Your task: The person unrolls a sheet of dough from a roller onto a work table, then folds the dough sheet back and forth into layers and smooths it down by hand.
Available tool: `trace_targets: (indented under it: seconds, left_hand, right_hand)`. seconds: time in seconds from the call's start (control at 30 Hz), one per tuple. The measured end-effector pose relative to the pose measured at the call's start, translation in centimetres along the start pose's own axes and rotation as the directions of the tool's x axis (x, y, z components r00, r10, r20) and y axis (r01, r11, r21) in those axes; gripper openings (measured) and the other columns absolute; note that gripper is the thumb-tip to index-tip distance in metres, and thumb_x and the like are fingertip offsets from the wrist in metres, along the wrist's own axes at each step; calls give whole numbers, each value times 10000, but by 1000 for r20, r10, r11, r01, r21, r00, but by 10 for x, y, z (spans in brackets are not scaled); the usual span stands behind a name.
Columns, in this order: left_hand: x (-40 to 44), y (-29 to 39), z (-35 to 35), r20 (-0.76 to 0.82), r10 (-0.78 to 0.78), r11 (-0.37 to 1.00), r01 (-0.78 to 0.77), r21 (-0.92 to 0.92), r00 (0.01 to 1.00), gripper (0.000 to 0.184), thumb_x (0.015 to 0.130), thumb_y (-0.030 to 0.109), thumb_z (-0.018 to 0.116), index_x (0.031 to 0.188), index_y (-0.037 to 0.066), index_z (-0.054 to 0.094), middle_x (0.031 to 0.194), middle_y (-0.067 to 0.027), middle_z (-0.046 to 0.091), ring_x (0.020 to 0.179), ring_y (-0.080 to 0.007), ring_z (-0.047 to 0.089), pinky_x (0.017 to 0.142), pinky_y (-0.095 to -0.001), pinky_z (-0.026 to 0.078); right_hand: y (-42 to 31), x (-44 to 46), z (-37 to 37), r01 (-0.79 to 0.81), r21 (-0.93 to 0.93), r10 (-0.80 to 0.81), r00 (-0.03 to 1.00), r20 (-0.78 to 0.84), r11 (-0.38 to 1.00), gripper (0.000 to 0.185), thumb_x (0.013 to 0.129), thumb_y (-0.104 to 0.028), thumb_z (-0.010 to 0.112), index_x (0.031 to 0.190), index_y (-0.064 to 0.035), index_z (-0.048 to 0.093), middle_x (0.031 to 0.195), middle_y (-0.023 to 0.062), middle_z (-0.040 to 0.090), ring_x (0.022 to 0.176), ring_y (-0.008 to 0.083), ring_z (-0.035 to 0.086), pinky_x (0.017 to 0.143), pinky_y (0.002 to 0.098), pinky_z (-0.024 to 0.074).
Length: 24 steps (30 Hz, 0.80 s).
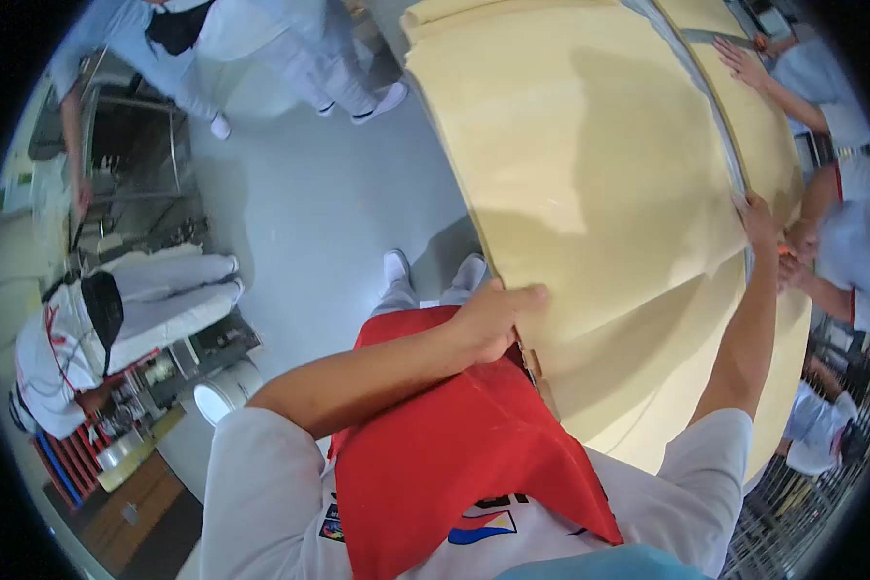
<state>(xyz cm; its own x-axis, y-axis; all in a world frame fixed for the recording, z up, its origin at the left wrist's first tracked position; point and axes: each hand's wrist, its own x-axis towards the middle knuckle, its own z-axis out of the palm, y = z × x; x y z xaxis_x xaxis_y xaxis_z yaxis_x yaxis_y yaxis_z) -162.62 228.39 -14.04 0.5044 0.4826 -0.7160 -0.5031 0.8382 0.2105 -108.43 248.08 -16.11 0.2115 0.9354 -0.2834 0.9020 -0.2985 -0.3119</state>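
A wide, pale yellow sheet, which looks like rolled dough, covers the work table in front of me. My left hand is closed on its near left edge, thumb on top and fingers hidden underneath. Reaching across to the far right, my right hand pinches the sheet's far edge beside a narrow grey gap. A fold or crease runs through the sheet between my hands. Past the gap lies another yellow sheet.
Across the table, a co-worker's hand rests flat on the far sheet. Another co-worker's hands hold something orange. A white bucket stands on the floor at left, near a bending person. Other people stand at upper left.
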Motion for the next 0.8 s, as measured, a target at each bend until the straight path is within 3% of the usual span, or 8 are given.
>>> trace_targets:
  seconds: [0.07, 0.13, 0.2, 0.33, 0.43, 0.57, 0.63, 0.8]
  left_hand:
    - [9, 5, 3, 1, 23, 998, -23, -56, 1000, 433, 1013, 118, 587, 1403, -4, 446, 1360, -159, 556, 1240, -298, 567, 1046, -474, 493]
    - [10, 12, 12, -68, 102, 994, -103, -18, 992, 443, 1015, 131, 587, 1414, 4, 443, 1371, -152, 552, 1242, -285, 567, 1067, -466, 479]
    - [-15, 7, 29, -16, 125, 987, -123, 100, 992, 442, 1016, 132, 585, 1416, 9, 442, 1377, -146, 549, 1240, -278, 569, 1065, -464, 482]
    - [-12, 17, 3, -24, 67, 944, -55, 326, 998, 387, 1026, 144, 562, 1379, 7, 486, 1319, -130, 597, 1189, -273, 605, 1046, -461, 496]
    - [-5, 38, -31, -149, 29, 915, 34, 401, 988, 378, 1050, 255, 521, 1313, -16, 539, 1255, -149, 639, 1137, -283, 637, 1029, -465, 494]
    - [-3, 93, -50, 11, 192, 939, -187, 289, 981, 439, 1059, 350, 479, 1309, -4, 545, 1295, -173, 625, 1151, -288, 627, 1034, -451, 471]
    - [5, 118, -35, -35, 266, 906, -238, 350, 963, 445, 1060, 364, 471, 1312, 5, 547, 1312, -174, 617, 1170, -287, 616, 1038, -443, 463]
    - [40, 161, -9, -138, 493, 859, -455, 235, 859, 386, 1055, 277, 525, 1269, -44, 535, 1271, -191, 614, 1086, -265, 636, 941, -370, 511]
  right_hand:
    - [-13, -8, 14, -23, -95, 12, 993, -116, 995, 440, 915, -376, 653, 1042, 45, 675, 911, 207, 701, 858, 310, 673, 786, 432, 498]
    - [-7, 1, 14, 169, -442, -313, 909, -275, 881, 440, 915, -381, 663, 1006, 49, 670, 893, 198, 690, 826, 289, 651, 777, 424, 493]
    - [-49, -32, -30, -18, 13, 21, 972, -234, 1000, 416, 906, -369, 668, 996, 38, 664, 922, 203, 684, 878, 318, 657, 821, 444, 498]
    - [-2, -14, -10, 205, -78, -219, 936, -277, 976, 255, 879, -191, 603, 1015, 12, 675, 853, 185, 699, 788, 282, 655, 736, 443, 498]
    - [-14, 8, 7, 28, -113, -47, 985, -167, 993, 266, 874, -242, 639, 1004, -18, 701, 860, 169, 705, 788, 279, 656, 755, 407, 505]
    - [-75, 34, 23, 46, 308, 74, 928, -364, 950, 383, 861, -256, 654, 1150, -7, 678, 1048, 170, 728, 951, 300, 687, 845, 374, 526]
    - [-89, 67, 33, 83, 96, -39, 921, -387, 992, 432, 863, -249, 647, 1216, 0, 654, 1133, 167, 719, 1026, 298, 686, 891, 376, 523]
    - [-138, 91, 31, 8, 263, 71, 954, -291, 965, 469, 858, -336, 656, 1223, -42, 671, 1108, 168, 718, 1047, 311, 677, 918, 408, 509]
